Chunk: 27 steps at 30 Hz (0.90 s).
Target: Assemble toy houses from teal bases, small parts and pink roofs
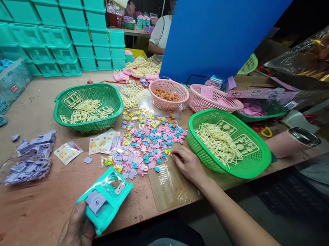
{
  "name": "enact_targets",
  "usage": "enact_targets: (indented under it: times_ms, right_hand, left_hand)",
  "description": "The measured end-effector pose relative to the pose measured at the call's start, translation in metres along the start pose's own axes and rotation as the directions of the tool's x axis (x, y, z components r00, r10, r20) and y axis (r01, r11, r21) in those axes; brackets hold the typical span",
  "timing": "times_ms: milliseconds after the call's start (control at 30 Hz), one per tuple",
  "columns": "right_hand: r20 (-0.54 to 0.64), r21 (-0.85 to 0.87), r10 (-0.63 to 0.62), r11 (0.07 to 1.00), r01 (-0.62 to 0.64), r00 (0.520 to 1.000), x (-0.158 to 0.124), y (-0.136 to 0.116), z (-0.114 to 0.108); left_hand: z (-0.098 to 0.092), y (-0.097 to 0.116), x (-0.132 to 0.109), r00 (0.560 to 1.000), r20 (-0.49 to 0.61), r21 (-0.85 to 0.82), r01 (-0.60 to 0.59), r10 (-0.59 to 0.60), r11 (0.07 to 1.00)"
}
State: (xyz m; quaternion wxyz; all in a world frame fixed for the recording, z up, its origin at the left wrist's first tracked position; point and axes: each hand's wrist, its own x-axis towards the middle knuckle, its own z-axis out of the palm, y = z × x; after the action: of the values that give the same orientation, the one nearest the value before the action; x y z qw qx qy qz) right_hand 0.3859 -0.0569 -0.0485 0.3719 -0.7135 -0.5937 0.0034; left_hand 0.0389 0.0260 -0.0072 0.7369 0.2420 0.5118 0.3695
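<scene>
My left hand (72,239) holds a teal plastic toy case (111,196) tilted above the front of the table. A lavender square part (96,202) is set in its face, with a clear dome over something brown near the far end. My right hand (191,166) rests at the right edge of a pile of small pink, blue, yellow and lavender plastic pieces (152,143). Its fingers are curled together, and whatever is between them is hidden. Beneath that hand lies a sheet of brown tape or film (170,186) on the tabletop.
Green baskets of cream plastic parts stand at right (233,172) and back left (90,124). Pink baskets (169,104) sit behind the pile. Lavender parts in a clear tray (22,170) lie left. Stacked teal boxes (74,29) and a blue panel (213,19) rise behind; another person sits beyond.
</scene>
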Motion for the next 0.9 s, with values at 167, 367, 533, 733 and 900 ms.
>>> enact_targets:
  times_ms: [167,367,533,733,900]
  right_hand:
    - [0.095,0.018,-0.077,0.997,0.075,0.992,0.016,-0.007,0.011]
    - [0.172,-0.019,-0.052,0.998,0.056,0.984,0.015,-0.009,0.008]
    - [0.186,0.034,-0.102,0.995,0.097,0.977,-0.004,-0.015,-0.003]
    - [0.083,0.037,-0.014,0.999,0.011,0.996,-0.026,-0.02,-0.011]
    - [0.128,-0.004,-0.017,1.0,0.018,0.992,-0.015,-0.017,-0.003]
  left_hand:
    - [-0.007,-0.005,0.001,0.999,0.052,0.015,0.012,-0.012,1.0]
    - [-0.009,-0.005,-0.001,0.998,0.063,0.023,0.007,-0.009,1.0]
    - [-0.002,-0.003,-0.004,0.999,0.05,0.035,-0.007,0.005,0.999]
    - [0.003,-0.003,-0.003,0.999,0.034,0.038,0.001,-0.002,0.999]
    - [0.0,-0.004,0.0,0.998,0.062,0.06,-0.005,0.001,0.998]
